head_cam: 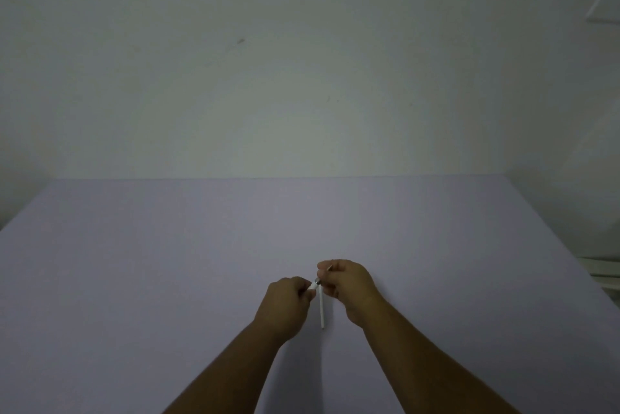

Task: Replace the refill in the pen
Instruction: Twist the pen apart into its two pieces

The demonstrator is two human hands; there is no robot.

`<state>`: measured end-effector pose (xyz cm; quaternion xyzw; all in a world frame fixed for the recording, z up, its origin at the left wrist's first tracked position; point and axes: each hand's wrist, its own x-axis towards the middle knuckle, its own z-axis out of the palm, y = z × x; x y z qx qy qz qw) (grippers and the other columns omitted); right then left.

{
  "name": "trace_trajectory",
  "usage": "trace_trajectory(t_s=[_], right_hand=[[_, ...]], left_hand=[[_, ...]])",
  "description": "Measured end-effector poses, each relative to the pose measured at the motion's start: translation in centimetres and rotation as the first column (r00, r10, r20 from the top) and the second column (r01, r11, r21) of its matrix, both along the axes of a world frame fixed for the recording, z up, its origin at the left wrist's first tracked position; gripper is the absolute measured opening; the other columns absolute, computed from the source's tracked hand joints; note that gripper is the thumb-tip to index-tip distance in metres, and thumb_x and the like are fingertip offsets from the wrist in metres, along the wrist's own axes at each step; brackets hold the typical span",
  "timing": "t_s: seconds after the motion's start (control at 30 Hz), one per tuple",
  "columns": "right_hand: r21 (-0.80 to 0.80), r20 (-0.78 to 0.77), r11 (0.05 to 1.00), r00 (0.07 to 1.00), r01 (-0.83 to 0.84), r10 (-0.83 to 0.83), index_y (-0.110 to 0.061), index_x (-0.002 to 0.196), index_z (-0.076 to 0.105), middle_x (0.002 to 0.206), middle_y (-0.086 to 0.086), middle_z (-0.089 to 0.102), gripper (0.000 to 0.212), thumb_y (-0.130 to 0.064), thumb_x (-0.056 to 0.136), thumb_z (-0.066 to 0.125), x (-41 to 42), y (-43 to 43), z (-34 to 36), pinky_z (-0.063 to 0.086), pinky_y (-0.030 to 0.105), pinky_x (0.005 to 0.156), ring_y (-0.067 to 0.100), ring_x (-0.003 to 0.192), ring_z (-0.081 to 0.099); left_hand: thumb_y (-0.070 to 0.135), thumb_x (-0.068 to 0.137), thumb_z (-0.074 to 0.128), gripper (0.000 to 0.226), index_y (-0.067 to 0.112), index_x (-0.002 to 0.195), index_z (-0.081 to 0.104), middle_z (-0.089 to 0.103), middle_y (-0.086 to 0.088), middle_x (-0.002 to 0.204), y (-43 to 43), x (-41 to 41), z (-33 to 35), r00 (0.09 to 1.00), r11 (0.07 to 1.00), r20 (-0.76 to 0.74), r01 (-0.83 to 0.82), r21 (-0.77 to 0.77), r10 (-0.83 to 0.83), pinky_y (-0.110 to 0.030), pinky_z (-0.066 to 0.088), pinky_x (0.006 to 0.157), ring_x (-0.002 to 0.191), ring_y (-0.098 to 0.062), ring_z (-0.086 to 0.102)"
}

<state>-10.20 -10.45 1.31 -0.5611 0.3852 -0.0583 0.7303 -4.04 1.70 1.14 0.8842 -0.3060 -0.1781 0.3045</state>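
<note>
My left hand [290, 303] is closed around a white pen barrel [313, 285], of which only the short end with a metal ring shows past my fingers. My right hand [347, 283] pinches the pen's tip end, a thin metallic point [328, 268] sticking out above its fingers. The two hands nearly touch, and the pen runs slanted between them. A thin white refill [321, 309] lies on the lilac table [167, 279] just below and between my hands, pointing toward me.
A pale wall rises behind the table's far edge. At the right edge of the view are a white ledge or frame [604, 271] and a white bracket [604, 8] high on the wall.
</note>
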Motion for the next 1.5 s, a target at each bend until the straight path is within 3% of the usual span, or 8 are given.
trace_trajectory(t_s=[0.4, 0.53, 0.67, 0.83, 1.0, 1.13, 1.4, 1.5], right_hand=[[0.04, 0.019, 0.998, 0.999, 0.043, -0.043, -0.01, 0.113, 0.058, 0.1, 0.013, 0.065, 0.031, 0.002, 0.084, 0.058, -0.1, 0.0, 0.4, 0.051, 0.033, 0.085, 0.023, 0.089, 0.06], [-0.033, -0.044, 0.999, 0.998, 0.033, -0.034, -0.004, 0.111, 0.06, 0.089, 0.011, 0.063, 0.031, -0.011, 0.082, 0.069, -0.2, 0.4, 0.2, 0.052, 0.028, 0.07, 0.015, 0.068, 0.057], [0.043, 0.014, 0.998, 0.999, 0.035, -0.036, -0.012, 0.117, 0.056, 0.106, 0.014, 0.066, 0.036, 0.001, 0.084, 0.058, -0.2, 0.2, 0.1, 0.05, 0.029, 0.08, 0.023, 0.093, 0.062], [-0.048, -0.052, 0.998, 0.998, 0.039, -0.042, -0.009, 0.115, 0.059, 0.099, 0.013, 0.064, 0.032, -0.01, 0.084, 0.066, -0.3, 0.4, 0.1, 0.051, 0.031, 0.076, 0.016, 0.072, 0.057], [0.031, -0.009, 0.999, 1.0, -0.007, 0.007, -0.017, 0.12, 0.054, 0.114, 0.015, 0.064, 0.037, -0.006, 0.086, 0.06, -0.3, 0.3, 0.3, 0.049, 0.032, 0.082, 0.021, 0.091, 0.059], [-0.074, 0.014, 0.995, 0.998, 0.067, -0.066, -0.013, 0.117, 0.057, 0.091, 0.01, 0.065, 0.033, -0.007, 0.085, 0.063, -0.3, 0.2, 0.4, 0.05, 0.024, 0.067, 0.013, 0.066, 0.056], [-0.126, 0.111, 0.992, 0.994, 0.023, -0.009, -0.025, 0.115, 0.055, 0.099, 0.003, 0.067, 0.035, -0.01, 0.085, 0.063, -0.3, -0.6, 1.1, 0.047, 0.023, 0.077, 0.014, 0.092, 0.062], [-0.138, 0.13, 0.965, 0.97, 0.223, -0.205, -0.024, 0.109, 0.059, 0.091, -0.003, 0.065, 0.028, -0.011, 0.085, 0.064, 0.5, -1.1, 1.0, 0.049, 0.027, 0.079, 0.009, 0.083, 0.06]], left_hand=[[0.026, 0.093, 0.051, 0.024, 0.012, 0.105, 0.067, 0.071, -0.005, 0.098, 0.1, 0.0, -0.1, 1.0, 1.0, 0.014, -0.007, -0.012, 0.007, -0.011, 0.031, 0.055, 0.072, -0.008, 0.052], [0.026, 0.093, 0.052, 0.023, 0.013, 0.104, 0.067, 0.071, -0.004, 0.098, 0.1, -0.2, -0.2, 1.0, 1.0, 0.018, -0.01, -0.016, 0.01, -0.006, 0.027, 0.052, 0.071, -0.007, 0.051], [0.026, 0.093, 0.052, 0.023, 0.012, 0.104, 0.067, 0.071, -0.005, 0.098, 0.2, -0.2, -0.3, 1.0, 1.0, 0.016, -0.018, -0.01, 0.018, -0.009, 0.029, 0.053, 0.071, -0.008, 0.052], [0.025, 0.093, 0.052, 0.023, 0.012, 0.103, 0.067, 0.071, -0.005, 0.097, 0.2, -0.3, -0.3, 1.0, 1.0, 0.003, -0.019, -0.005, 0.019, -0.009, 0.03, 0.053, 0.071, -0.009, 0.052], [0.025, 0.093, 0.052, 0.022, 0.012, 0.103, 0.067, 0.07, -0.004, 0.096, 0.3, -0.3, -0.2, 1.0, 1.0, 0.005, -0.016, -0.009, 0.016, -0.007, 0.028, 0.051, 0.069, -0.008, 0.051], [0.026, 0.093, 0.052, 0.022, 0.013, 0.1, 0.067, 0.07, -0.006, 0.096, 0.3, -0.3, 0.0, 1.0, 1.0, 0.003, -0.005, -0.014, 0.005, -0.017, 0.035, 0.062, 0.072, -0.009, 0.052], [0.022, 0.094, 0.048, 0.021, 0.025, 0.113, 0.055, 0.066, -0.007, 0.093, 0.3, -0.7, 0.4, 0.988, 0.996, -0.152, 0.009, -0.087, -0.022, -0.023, 0.045, 0.066, 0.077, -0.018, 0.061], [0.022, 0.093, 0.047, 0.017, 0.027, 0.108, 0.056, 0.065, -0.01, 0.089, 0.4, -0.7, 0.4, 0.978, 0.996, -0.21, -0.006, -0.092, -0.013, -0.028, 0.049, 0.064, 0.074, -0.022, 0.061]])
